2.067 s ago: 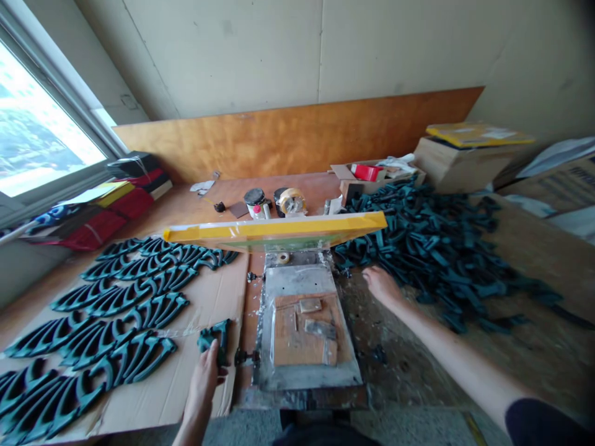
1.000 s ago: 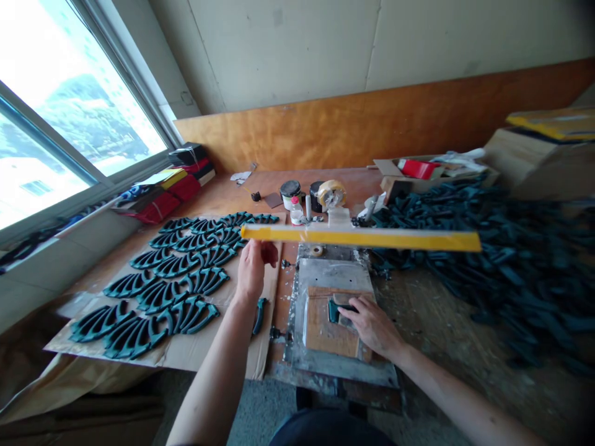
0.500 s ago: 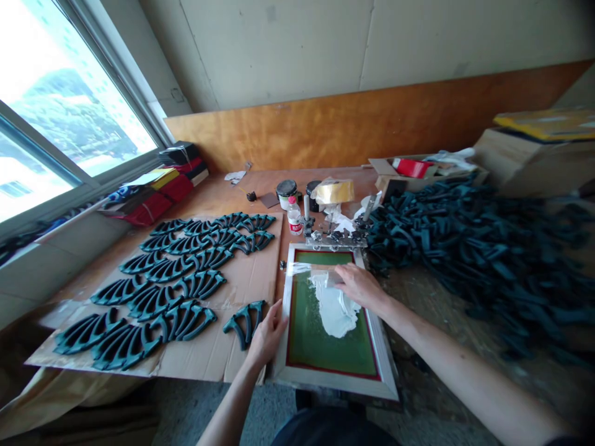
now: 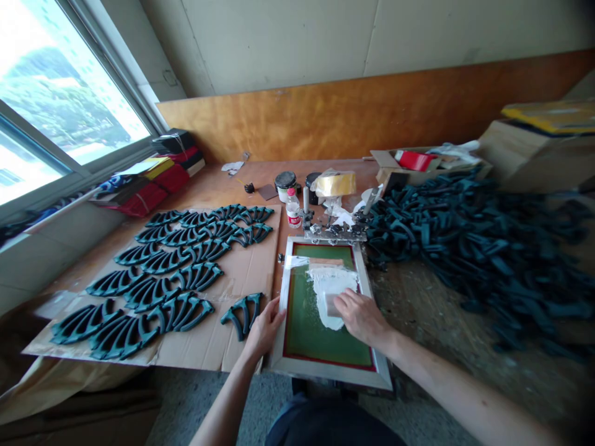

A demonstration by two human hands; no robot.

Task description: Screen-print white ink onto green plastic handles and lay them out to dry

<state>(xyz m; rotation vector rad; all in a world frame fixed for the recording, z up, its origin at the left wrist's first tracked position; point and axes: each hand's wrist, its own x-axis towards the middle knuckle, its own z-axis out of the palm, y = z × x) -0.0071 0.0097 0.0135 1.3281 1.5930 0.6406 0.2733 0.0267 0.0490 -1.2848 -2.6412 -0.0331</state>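
Working my right hand (image 4: 360, 319) through white ink (image 4: 323, 303) on the green silkscreen frame (image 4: 325, 371), clamped on a pale scraper (image 4: 331, 305).
Left hand (image 4: 264, 328) lies open on the frame's edge, beside a dark green moulded piece (image 4: 242, 316); the right sits lower than before.

The silver metal screen frame (image 4: 277, 325) holds smooth green mesh (image 4: 302, 328) under thick, glossy white ink (image 4: 325, 291); matt dark-teal moulded plastic pieces (image 4: 204, 275) lie left on rough brown corrugated cardboard (image 4: 251, 272) over a varnished plywood worktop (image 4: 209, 189).

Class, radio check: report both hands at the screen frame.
Left hand open at frame edge. Right hand on pale scraper in white ink. Teal piece beside left hand.
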